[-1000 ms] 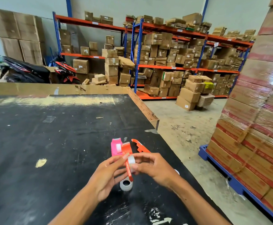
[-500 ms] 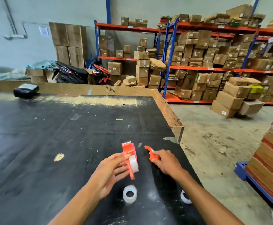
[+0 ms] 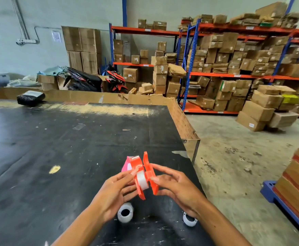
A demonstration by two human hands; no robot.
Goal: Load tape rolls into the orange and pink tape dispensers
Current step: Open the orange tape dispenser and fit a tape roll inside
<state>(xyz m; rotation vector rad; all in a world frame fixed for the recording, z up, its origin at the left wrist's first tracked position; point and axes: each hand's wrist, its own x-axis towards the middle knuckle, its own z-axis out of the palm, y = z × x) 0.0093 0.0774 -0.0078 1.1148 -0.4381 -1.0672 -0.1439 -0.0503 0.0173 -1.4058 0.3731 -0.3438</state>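
Observation:
My left hand point(image 3: 117, 189) holds one half of the orange tape dispenser point(image 3: 136, 167) upright, with a clear tape roll point(image 3: 142, 180) seated in it. My right hand point(image 3: 175, 187) grips the other orange half point(image 3: 149, 173) and holds it right beside the roll, a narrow gap between the two halves. The pink dispenser point(image 3: 126, 166) stands on the black table just behind the orange one, mostly hidden by it. A white tape roll point(image 3: 125, 213) lies on the table under my left wrist, and another point(image 3: 189, 221) sits near the table's right edge under my right wrist.
The black table point(image 3: 56, 148) has a cardboard rim point(image 3: 182, 121) along its far and right sides. A black wrapped parcel point(image 3: 30, 98) rests at the far left. Wrapped cartons on a blue pallet point(image 3: 287, 206) stand to the right; shelves of boxes are behind.
My right hand has lifted the loose orange half off the table and brought it up against the half with the roll. The head turned left.

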